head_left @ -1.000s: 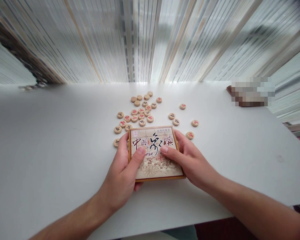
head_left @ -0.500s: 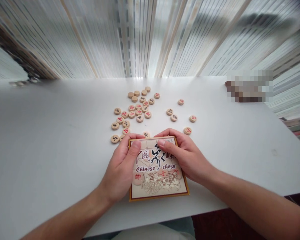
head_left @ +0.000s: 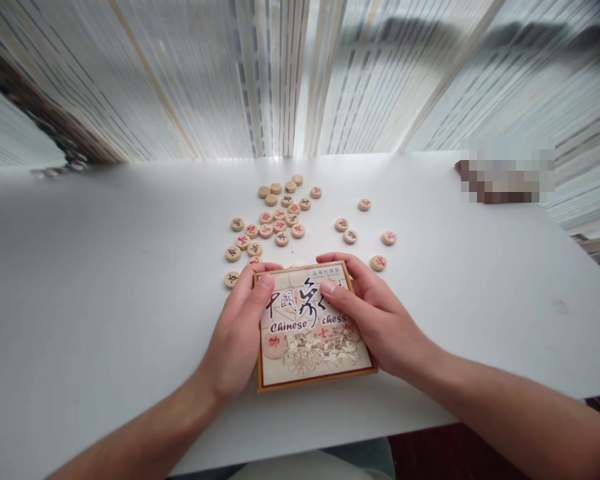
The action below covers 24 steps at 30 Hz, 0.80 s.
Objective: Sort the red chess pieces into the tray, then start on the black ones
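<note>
A flat square box [head_left: 313,347] printed "Chinese chess" is held between both hands above the near part of the white table [head_left: 130,320]. My left hand [head_left: 243,320] grips its left edge, thumb on the top face. On the right edge, my right hand [head_left: 373,307] is closed, its thumb pressing the cover near the black character. Beyond the box lie several round wooden chess pieces; one in the cluster is a red-marked piece [head_left: 298,231]. The fingers under the box are hidden, and the box covers some near pieces.
To the right of the cluster are a few scattered pieces, among them a red-marked one [head_left: 378,263]. A brown object [head_left: 510,197], partly pixelated, stands at the back right. Striped curtains [head_left: 280,73] hang along the table's far edge.
The box has risen slightly in view and tilted a little, its top edge covering more of the near pieces. Both hands still hold it. The camera view has shifted slightly.
</note>
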{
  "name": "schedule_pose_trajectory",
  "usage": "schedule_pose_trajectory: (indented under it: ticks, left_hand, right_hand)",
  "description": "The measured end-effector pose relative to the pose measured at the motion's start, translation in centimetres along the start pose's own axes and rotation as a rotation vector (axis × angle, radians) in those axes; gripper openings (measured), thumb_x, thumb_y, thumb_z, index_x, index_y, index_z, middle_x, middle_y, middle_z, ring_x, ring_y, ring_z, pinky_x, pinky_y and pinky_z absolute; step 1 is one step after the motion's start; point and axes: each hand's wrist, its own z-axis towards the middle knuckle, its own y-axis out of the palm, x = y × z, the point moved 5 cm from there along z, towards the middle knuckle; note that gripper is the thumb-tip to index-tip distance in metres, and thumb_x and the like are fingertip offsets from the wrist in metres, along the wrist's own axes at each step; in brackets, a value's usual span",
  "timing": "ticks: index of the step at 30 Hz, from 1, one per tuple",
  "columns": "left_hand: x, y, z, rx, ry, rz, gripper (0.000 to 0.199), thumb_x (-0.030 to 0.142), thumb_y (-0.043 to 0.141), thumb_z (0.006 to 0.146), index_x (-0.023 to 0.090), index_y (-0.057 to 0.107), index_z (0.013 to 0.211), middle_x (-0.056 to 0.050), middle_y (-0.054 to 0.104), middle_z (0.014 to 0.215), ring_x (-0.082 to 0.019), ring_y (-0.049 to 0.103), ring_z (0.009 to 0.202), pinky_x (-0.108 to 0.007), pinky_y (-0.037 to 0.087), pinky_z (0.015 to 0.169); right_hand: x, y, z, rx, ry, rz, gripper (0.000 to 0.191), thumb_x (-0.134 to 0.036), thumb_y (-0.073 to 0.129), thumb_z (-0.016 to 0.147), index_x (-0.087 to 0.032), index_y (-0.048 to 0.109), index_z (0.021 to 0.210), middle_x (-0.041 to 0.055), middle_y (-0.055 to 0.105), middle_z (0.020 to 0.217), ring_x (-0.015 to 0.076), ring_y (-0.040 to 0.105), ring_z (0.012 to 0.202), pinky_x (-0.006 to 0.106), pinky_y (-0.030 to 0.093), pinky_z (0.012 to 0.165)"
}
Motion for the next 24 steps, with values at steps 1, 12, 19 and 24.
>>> schedule_pose_trajectory:
  ticks: [1,12,19,24]
  left_hand:
    - [0.0,0.2,-0.2,-0.015,-0.032,-0.006,0.052,0.053,0.07,0.101,0.03,0.054,0.144,-0.006,0.078,0.113,-0.023,0.08,0.082,-0.028,0.065,0.06]
    - [0.3,0.7,-0.5,-0.072,-0.082,0.105,0.075,0.05,0.067,0.101,0.04,0.031,0.165,-0.009,0.076,0.114,-0.024,0.077,0.055,-0.028,0.055,0.028]
    - [0.3,0.6,-1.0,-0.081,-0.158,0.158,0.08,0.049,0.069,0.099,0.042,0.027,0.167,-0.004,0.079,0.095,-0.021,0.069,0.04,-0.026,0.051,0.026]
    - [0.6,0.9,-1.2,-0.055,-0.15,0.165,0.076,0.049,0.066,0.1,0.04,0.029,0.166,-0.003,0.078,0.088,-0.017,0.065,0.034,-0.016,0.039,0.023]
  right_hand:
    - [-0.1,-0.1,0.1,0.013,-0.017,-0.003,0.045,-0.041,0.081,0.095,-0.03,0.053,0.128,0.0033,0.078,0.109,0.0235,0.08,0.089,0.034,0.067,0.07]
    - [0.1,-0.3,0.1,-0.048,0.083,-0.082,0.08,-0.042,0.083,0.093,-0.039,0.033,0.156,0.0094,0.07,0.135,0.0249,0.08,0.077,0.028,0.061,0.039]
    - [-0.3,-0.1,-0.3,-0.03,0.081,-0.105,0.096,-0.038,0.086,0.09,-0.042,0.025,0.163,0.0079,0.072,0.125,0.0189,0.075,0.061,0.027,0.06,0.035]
    - [-0.5,-0.3,-0.1,0.0,0.015,-0.15,0.081,-0.04,0.083,0.094,-0.032,0.035,0.158,0.0093,0.072,0.126,0.0216,0.078,0.08,0.026,0.065,0.046]
